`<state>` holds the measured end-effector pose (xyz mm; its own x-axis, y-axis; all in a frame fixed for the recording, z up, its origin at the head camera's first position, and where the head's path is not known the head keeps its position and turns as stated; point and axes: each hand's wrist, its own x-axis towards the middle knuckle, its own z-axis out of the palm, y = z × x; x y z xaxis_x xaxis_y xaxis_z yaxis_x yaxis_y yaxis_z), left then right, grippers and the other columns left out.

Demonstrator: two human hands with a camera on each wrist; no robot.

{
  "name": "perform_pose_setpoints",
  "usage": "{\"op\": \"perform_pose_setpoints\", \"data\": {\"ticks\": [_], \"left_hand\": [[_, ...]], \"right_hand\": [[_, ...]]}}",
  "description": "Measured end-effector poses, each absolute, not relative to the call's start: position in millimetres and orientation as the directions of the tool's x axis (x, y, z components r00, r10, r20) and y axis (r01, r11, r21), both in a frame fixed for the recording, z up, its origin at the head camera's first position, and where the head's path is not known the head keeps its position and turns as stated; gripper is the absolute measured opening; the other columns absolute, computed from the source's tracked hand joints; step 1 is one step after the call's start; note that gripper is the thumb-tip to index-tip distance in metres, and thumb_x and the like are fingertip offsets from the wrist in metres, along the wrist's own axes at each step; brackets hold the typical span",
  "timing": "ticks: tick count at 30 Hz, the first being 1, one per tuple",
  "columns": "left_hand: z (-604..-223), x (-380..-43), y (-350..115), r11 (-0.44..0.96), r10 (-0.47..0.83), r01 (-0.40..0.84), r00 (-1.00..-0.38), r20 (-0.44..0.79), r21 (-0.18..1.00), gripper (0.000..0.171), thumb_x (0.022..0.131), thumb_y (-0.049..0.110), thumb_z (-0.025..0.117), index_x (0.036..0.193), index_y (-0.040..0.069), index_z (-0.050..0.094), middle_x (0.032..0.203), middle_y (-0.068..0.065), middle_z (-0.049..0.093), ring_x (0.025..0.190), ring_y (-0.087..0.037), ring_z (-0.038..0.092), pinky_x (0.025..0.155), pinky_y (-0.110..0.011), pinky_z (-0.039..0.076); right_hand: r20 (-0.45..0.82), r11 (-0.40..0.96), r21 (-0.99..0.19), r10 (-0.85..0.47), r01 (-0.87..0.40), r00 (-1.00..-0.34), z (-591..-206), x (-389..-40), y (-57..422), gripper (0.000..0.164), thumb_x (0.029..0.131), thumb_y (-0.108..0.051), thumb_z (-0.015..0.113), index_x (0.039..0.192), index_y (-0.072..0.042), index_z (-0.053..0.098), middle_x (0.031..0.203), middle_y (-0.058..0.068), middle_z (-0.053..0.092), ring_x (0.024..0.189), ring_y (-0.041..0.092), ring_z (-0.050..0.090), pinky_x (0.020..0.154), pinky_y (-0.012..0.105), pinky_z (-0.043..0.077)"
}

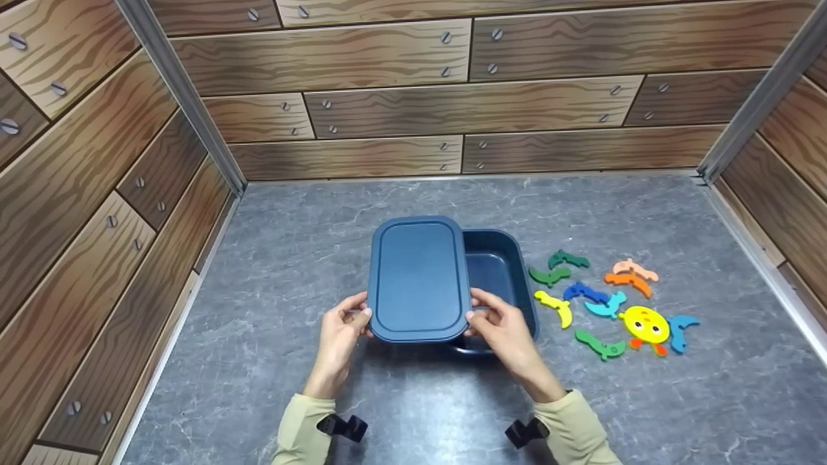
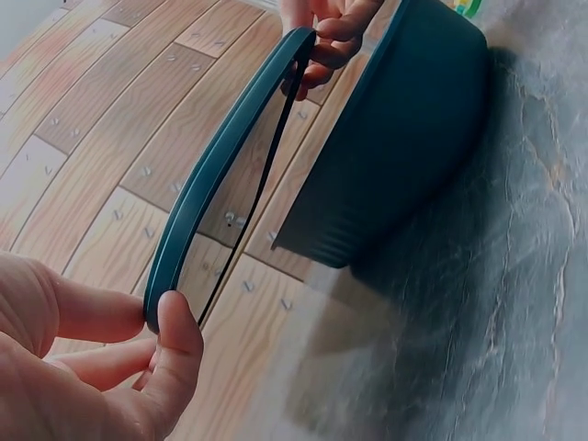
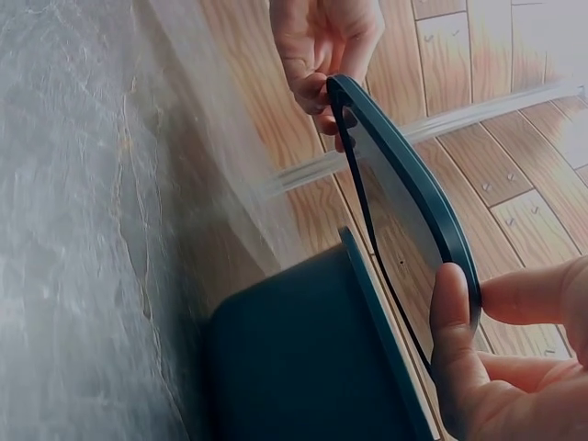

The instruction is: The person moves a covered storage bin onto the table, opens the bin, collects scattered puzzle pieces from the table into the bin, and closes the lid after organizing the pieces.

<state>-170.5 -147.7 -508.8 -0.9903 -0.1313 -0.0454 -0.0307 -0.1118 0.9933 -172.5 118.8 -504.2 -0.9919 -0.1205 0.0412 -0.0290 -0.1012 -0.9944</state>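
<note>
A dark blue rectangular lid (image 1: 420, 278) is held level above a matching blue box (image 1: 526, 284), shifted left so the box's right part shows. My left hand (image 1: 339, 339) pinches the lid's left edge near its front corner. At the opposite edge, my right hand (image 1: 510, 339) pinches the lid between thumb and fingers. Both wrist views show a gap between the lid (image 2: 175, 239) and the box (image 3: 294, 358), which stands on the table. What lies under the lid inside the box is hidden in the head view; its visible part of the floor is bare.
Right of the box lie several colourful curved pieces, among them a yellow one (image 1: 555, 309), a green one (image 1: 601, 345) and an orange one (image 1: 630, 281). A yellow round face piece (image 1: 646, 325) lies beside a blue piece (image 1: 680, 331). Wood-patterned walls (image 1: 387, 58) enclose the grey table (image 1: 291, 245).
</note>
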Motion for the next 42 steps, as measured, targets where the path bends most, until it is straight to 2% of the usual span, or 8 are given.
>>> {"op": "perform_pose_setpoints", "data": {"ticks": [13,22,29,36,39,42], "left_hand": [[-509,-163,-168,-0.083,-0.179,-0.047,-0.982,-0.061,0.995,0.038,0.094,-0.007,0.054,0.131,-0.017,0.052,0.101,-0.018,0.055,0.07,-0.012,0.055,0.059,-0.024,0.051],[-512,-160,-180,-0.074,-0.215,-0.043,-0.975,-0.058,0.996,0.036,0.094,-0.008,0.053,0.129,-0.018,0.053,0.101,-0.018,0.056,0.073,-0.014,0.055,0.06,-0.025,0.05],[-512,-159,-190,-0.062,-0.244,-0.054,-0.968,-0.067,0.997,0.036,0.094,-0.008,0.053,0.129,-0.017,0.054,0.102,-0.018,0.055,0.074,-0.013,0.054,0.059,-0.023,0.049],[-512,-156,-200,-0.057,-0.27,-0.061,-0.96,-0.075,0.996,0.036,0.094,-0.008,0.053,0.128,-0.017,0.055,0.101,-0.017,0.056,0.073,-0.012,0.053,0.058,-0.024,0.049],[-513,-155,-204,-0.042,-0.274,-0.062,-0.959,-0.072,0.997,0.035,0.094,-0.008,0.053,0.128,-0.016,0.055,0.102,-0.018,0.055,0.073,-0.012,0.053,0.058,-0.023,0.05],[-514,-156,-208,-0.032,-0.276,-0.069,-0.958,-0.075,0.997,0.035,0.095,-0.008,0.052,0.129,-0.016,0.055,0.102,-0.018,0.055,0.074,-0.013,0.054,0.059,-0.023,0.049]], "right_hand": [[0.053,-0.091,-0.995,-0.182,-0.037,-0.982,-508,-175,98,0.051,0.09,0.009,0.06,0.138,0.015,0.045,0.117,0.025,0.049,0.083,0.018,0.061,0.072,0.035,0.058],[0.049,-0.074,-0.997,-0.211,-0.034,-0.976,-510,-174,85,0.052,0.091,0.008,0.059,0.139,0.016,0.042,0.118,0.026,0.048,0.079,0.018,0.061,0.073,0.033,0.058],[0.086,-0.068,-0.995,-0.22,-0.073,-0.972,-512,-175,72,0.053,0.089,0.009,0.059,0.139,0.017,0.042,0.118,0.027,0.048,0.085,0.019,0.061,0.074,0.037,0.058],[0.139,0.019,-0.989,-0.231,-0.147,-0.963,-513,-174,59,0.053,0.088,0.008,0.061,0.138,0.017,0.044,0.12,0.028,0.05,0.081,0.022,0.065,0.073,0.034,0.058],[0.136,0.096,-0.982,-0.222,-0.16,-0.966,-511,-172,55,0.053,0.088,0.004,0.063,0.138,0.013,0.047,0.117,0.023,0.054,0.08,0.023,0.067,0.074,0.032,0.058],[0.132,0.204,-0.963,-0.207,-0.175,-0.969,-509,-170,52,0.052,0.087,0.0,0.065,0.137,0.008,0.052,0.115,0.017,0.058,0.087,0.021,0.067,0.077,0.031,0.056]]}}
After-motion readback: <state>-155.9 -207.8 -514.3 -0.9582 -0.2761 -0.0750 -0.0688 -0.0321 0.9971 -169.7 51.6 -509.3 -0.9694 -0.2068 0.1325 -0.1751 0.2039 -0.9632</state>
